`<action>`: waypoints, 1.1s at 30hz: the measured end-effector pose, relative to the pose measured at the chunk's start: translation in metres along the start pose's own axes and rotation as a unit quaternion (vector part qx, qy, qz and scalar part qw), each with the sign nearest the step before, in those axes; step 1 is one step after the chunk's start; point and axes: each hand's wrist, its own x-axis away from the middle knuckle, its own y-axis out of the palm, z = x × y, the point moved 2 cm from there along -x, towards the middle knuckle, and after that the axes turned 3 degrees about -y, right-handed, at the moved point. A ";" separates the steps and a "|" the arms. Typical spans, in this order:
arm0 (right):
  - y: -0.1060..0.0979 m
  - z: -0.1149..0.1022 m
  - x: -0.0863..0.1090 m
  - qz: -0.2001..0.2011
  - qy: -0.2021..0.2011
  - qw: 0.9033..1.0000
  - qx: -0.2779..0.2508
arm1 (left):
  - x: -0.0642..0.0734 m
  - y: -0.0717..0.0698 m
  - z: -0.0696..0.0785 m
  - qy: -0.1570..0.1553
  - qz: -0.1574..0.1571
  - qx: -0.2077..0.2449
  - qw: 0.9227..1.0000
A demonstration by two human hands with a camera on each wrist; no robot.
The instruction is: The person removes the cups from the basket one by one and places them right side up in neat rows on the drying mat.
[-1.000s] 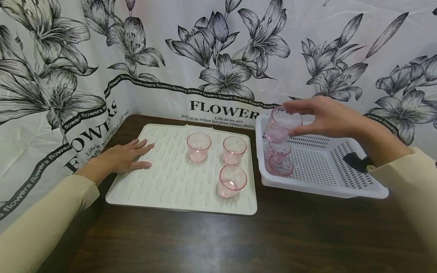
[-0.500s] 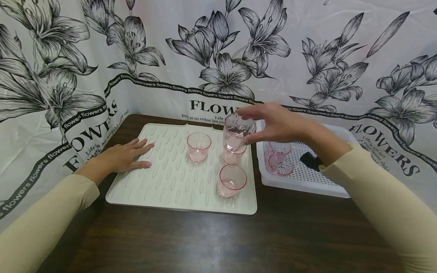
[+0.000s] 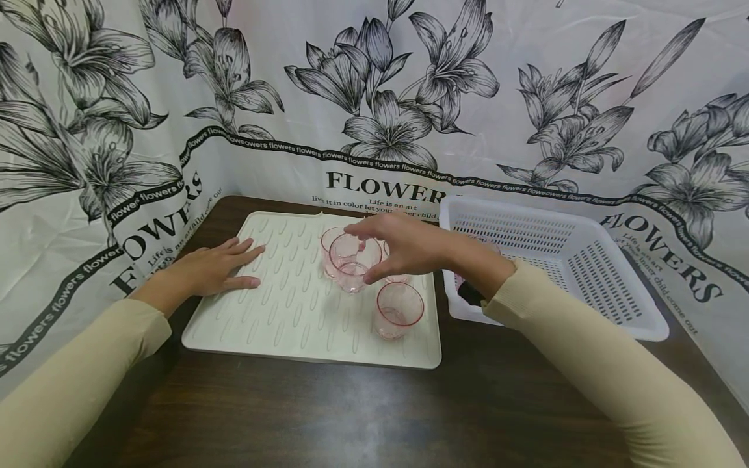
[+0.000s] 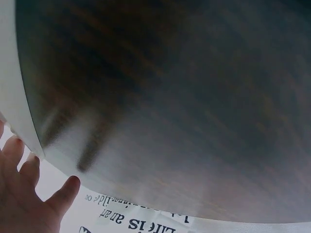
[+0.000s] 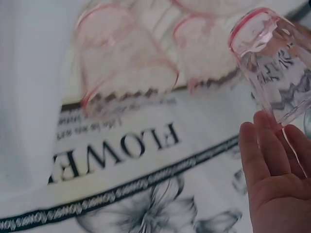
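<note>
My right hand (image 3: 409, 244) holds a clear pink-tinted glass (image 3: 353, 278) by its side, upright over the white ribbed drying mat (image 3: 263, 318). In the right wrist view the fingers (image 5: 279, 155) lie against this glass's wall. It overlaps another pink glass (image 3: 326, 260) standing behind it on the mat. A third glass (image 3: 399, 315) stands nearer the mat's front right, and one more (image 3: 398, 278) is mostly hidden behind the right hand. My left hand (image 3: 210, 270) rests with fingers spread on the mat's left edge, holding nothing.
At the right stands a white perforated plastic basket (image 3: 614, 260); pink glass rims (image 3: 484, 242) show at its left end, partly behind my right forearm. Dark wooden table (image 3: 328, 416) lies in front. A white flower-printed cloth (image 3: 386, 78) hangs behind and at the left.
My right hand has carried the glass left from over the basket, across the mat's right side, and lower toward the mat's middle. The left hand has stayed in place.
</note>
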 end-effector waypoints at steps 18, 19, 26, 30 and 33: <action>0.052 -0.014 -0.039 -0.058 -0.023 0.998 -0.012 | 0.000 0.000 -0.001 0.006 0.011 -0.003 1.000; 0.054 -0.014 -0.040 -0.059 -0.024 0.998 -0.011 | 0.000 0.000 -0.002 0.006 0.011 -0.003 1.000; 0.062 -0.016 -0.043 -0.062 -0.037 0.997 -0.014 | 0.000 0.001 -0.003 0.005 0.010 -0.007 1.000; 0.064 -0.016 -0.043 -0.063 -0.039 0.997 -0.012 | 0.000 0.001 -0.002 0.006 0.010 -0.007 1.000; 0.064 -0.016 -0.043 -0.065 -0.037 0.997 -0.007 | 0.000 0.000 -0.001 0.006 0.010 -0.007 1.000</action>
